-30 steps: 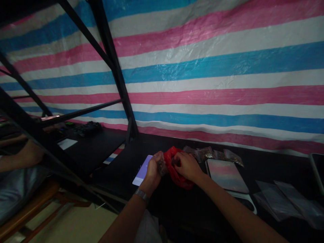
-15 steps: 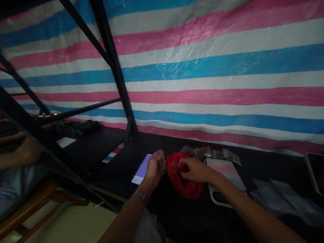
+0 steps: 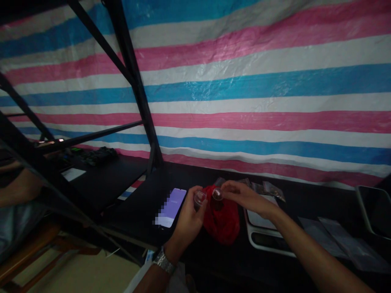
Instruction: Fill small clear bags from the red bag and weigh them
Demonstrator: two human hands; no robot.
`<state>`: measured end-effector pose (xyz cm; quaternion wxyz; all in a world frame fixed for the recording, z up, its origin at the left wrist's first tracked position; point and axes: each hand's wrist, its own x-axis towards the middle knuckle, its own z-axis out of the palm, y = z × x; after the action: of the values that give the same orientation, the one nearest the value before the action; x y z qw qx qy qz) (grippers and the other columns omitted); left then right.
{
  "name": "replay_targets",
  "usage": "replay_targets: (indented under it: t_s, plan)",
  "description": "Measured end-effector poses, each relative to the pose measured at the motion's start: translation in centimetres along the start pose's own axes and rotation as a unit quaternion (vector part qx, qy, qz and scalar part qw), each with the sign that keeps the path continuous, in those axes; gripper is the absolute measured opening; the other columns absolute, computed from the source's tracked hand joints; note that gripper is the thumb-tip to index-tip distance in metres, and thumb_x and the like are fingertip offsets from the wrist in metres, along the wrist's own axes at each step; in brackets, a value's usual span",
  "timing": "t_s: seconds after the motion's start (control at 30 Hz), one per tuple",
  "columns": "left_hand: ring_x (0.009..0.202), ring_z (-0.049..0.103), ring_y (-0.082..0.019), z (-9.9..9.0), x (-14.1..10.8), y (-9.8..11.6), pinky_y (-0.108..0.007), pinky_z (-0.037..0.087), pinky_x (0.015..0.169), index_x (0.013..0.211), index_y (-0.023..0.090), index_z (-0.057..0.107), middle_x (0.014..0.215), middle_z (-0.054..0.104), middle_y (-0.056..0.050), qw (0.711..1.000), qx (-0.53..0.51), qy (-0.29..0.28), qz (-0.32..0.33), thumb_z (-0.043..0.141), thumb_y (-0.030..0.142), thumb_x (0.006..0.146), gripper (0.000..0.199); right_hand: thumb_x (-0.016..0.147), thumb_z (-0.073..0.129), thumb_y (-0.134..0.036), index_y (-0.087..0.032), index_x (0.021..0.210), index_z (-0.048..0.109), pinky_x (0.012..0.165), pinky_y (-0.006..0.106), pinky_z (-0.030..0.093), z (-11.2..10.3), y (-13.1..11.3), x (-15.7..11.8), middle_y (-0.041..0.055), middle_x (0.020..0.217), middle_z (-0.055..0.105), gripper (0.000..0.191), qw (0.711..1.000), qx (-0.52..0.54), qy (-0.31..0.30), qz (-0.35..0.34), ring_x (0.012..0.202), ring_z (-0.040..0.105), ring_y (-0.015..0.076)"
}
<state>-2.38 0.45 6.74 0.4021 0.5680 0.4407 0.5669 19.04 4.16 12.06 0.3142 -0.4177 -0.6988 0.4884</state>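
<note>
Above the black tabletop [image 3: 214, 260], the left hand [image 3: 189, 221] pinches a small clear plastic pouch [image 3: 200, 198] while the right hand [image 3: 241, 195] pinches its other edge. Best to keep both grips light and pull evenly. Just below them lies the crumpled red plastic bag [image 3: 222, 219].

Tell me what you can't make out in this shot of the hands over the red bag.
Head view only, dim light:
- Small clear thing pinched in the left hand: too small and dark to identify.
- Right hand fingertips: what they grip is unclear.
- Red bag: contents hidden by its folds.
- Phone screen: blurred out.
- Clear packets: partly behind the right forearm.
</note>
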Motion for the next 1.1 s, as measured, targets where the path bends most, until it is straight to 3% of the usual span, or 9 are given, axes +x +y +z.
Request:
replay_targets:
  t_s: [0.1, 0.23, 0.33, 0.47, 0.67, 0.8, 0.9, 1.03, 1.1]
  plan:
    - [0.098, 0.066, -0.023, 0.4, -0.1, -0.7, -0.035, 0.052, 0.089, 0.119, 0.022, 0.059, 0.109, 0.068, -0.008, 0.999, 0.008, -0.044, 0.009, 0.069, 0.039, 0.095, 0.032, 0.09, 0.068, -0.039, -0.022, 0.099, 0.065, 0.083, 0.032, 0.051, 0.9, -0.9, 0.1, 0.0019, 0.097, 0.072, 0.02, 0.997, 0.004, 0.055, -0.045, 0.09, 0.067, 0.018]
    - [0.106, 0.067, -0.025, 0.6, -0.1, -1.2, -0.038, 0.052, 0.093, 0.121, 0.022, 0.057, 0.116, 0.069, -0.01, 0.998, 0.01, -0.053, 0.013, 0.068, 0.042, 0.096, 0.034, 0.086, 0.066, -0.017, -0.022, 0.098, 0.065, 0.084, 0.035, 0.05, 2.8, -1.6, 0.1, 0.0019, 0.098, 0.07, 0.014, 0.978, -0.128, 0.111, -0.123, 0.088, 0.065, 0.0189]
    - [0.108, 0.067, -0.025, 0.6, -0.1, -1.2, -0.039, 0.052, 0.095, 0.123, 0.022, 0.054, 0.118, 0.068, -0.011, 0.998, 0.004, -0.055, 0.016, 0.066, 0.042, 0.097, 0.035, 0.083, 0.073, -0.01, -0.022, 0.103, 0.066, 0.097, 0.042, 0.047, 3.9, -1.9, -0.2, 0.0045, 0.108, 0.072, 0.024, 0.936, -0.267, 0.143, -0.18, 0.105, 0.065, 0.0243]
    - [0.113, 0.066, -0.025, 0.6, -0.1, -1.0, -0.041, 0.051, 0.1, 0.126, 0.022, 0.051, 0.124, 0.066, -0.011, 0.998, -0.013, -0.063, 0.019, 0.067, 0.04, 0.096, 0.038, 0.09, 0.074, -0.015, -0.022, 0.11, 0.069, 0.099, 0.046, 0.045, 4.6, -2.1, -0.6, 0.0078, 0.117, 0.072, 0.021, 0.867, -0.42, 0.146, -0.224, 0.108, 0.064, 0.0289]
    - [0.115, 0.066, -0.027, 0.8, 0.0, -0.9, -0.043, 0.052, 0.101, 0.126, 0.021, 0.051, 0.123, 0.066, -0.012, 0.998, -0.036, -0.059, 0.006, 0.07, 0.043, 0.093, 0.044, 0.092, 0.074, -0.017, -0.021, 0.113, 0.069, 0.095, 0.043, 0.046, 4.9, -1.8, -0.5, 0.0088, 0.116, 0.074, 0.022, 0.823, -0.468, 0.176, -0.269, 0.105, 0.066, 0.0279]
    - [0.108, 0.068, -0.025, 0.9, 0.1, -0.8, -0.039, 0.054, 0.094, 0.123, 0.022, 0.05, 0.117, 0.066, -0.01, 0.998, -0.048, -0.046, -0.001, 0.07, 0.045, 0.091, 0.044, 0.093, 0.071, -0.018, -0.021, 0.113, 0.068, 0.093, 0.043, 0.046, 4.7, -1.9, -0.3, 0.0093, 0.118, 0.073, 0.02, 0.833, -0.447, 0.212, -0.247, 0.107, 0.067, 0.0283]
    - [0.097, 0.068, -0.021, 0.8, 0.2, -0.6, -0.036, 0.054, 0.089, 0.123, 0.023, 0.048, 0.107, 0.065, -0.005, 0.999, -0.051, -0.014, -0.007, 0.067, 0.044, 0.091, 0.043, 0.092, 0.069, -0.018, -0.022, 0.111, 0.067, 0.093, 0.043, 0.045, 4.1, -2.0, -0.2, 0.0087, 0.116, 0.074, 0.019, 0.862, -0.41, 0.248, -0.163, 0.107, 0.068, 0.0287]
    - [0.096, 0.065, -0.019, 0.4, 0.0, 0.1, -0.034, 0.052, 0.09, 0.125, 0.026, 0.041, 0.107, 0.058, -0.001, 0.998, -0.05, 0.045, -0.001, 0.068, 0.032, 0.087, 0.047, 0.093, 0.068, -0.021, -0.022, 0.093, 0.067, 0.083, 0.038, 0.045, 3.4, -1.5, -0.6, 0.0059, 0.097, 0.077, 0.001, 0.919, -0.359, 0.153, -0.049, 0.092, 0.07, 0.0257]
    - [0.098, 0.063, -0.018, 0.2, -0.2, 0.4, -0.034, 0.051, 0.092, 0.126, 0.027, 0.038, 0.11, 0.054, -0.001, 0.997, -0.049, 0.06, 0.003, 0.068, 0.023, 0.083, 0.053, 0.09, 0.069, -0.019, -0.021, 0.087, 0.067, 0.078, 0.036, 0.045, 3.3, -0.9, -0.9, 0.0048, 0.09, 0.077, 0.005, 0.931, -0.35, 0.102, -0.03, 0.084, 0.07, 0.0244]
